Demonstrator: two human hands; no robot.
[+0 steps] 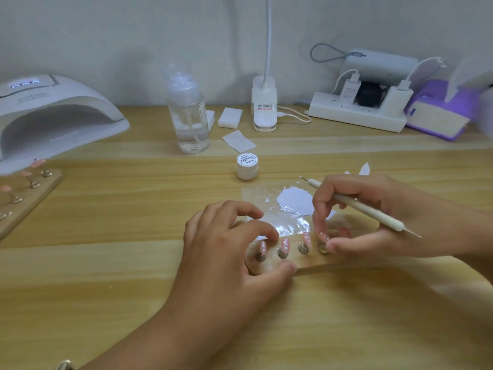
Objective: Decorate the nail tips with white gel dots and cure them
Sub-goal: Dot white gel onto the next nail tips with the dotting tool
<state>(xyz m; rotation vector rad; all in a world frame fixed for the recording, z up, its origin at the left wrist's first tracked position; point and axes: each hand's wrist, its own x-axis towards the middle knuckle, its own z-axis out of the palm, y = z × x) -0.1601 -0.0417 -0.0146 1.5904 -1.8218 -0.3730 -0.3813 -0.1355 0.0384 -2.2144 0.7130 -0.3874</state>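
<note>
Bright, soft light falls from above. White glare sits on the crinkled clear plastic sheet [269,201] just behind the pale wooden nail-tip stand [314,263] gripped by the left hand [234,252], beside the right hand [354,209] holding the slim cream dotting pen [368,212]. Shadows beneath are faint. Far right of the grip, the picture's edge smears.

Four pink, white-dotted nail tips [285,243] stood in a row on a wooden board [314,263]; the closed gel jar [247,166] sat beyond.

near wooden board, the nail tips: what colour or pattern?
Pale pink nail tips with small white dots; seen in the head view, the only one.
</note>
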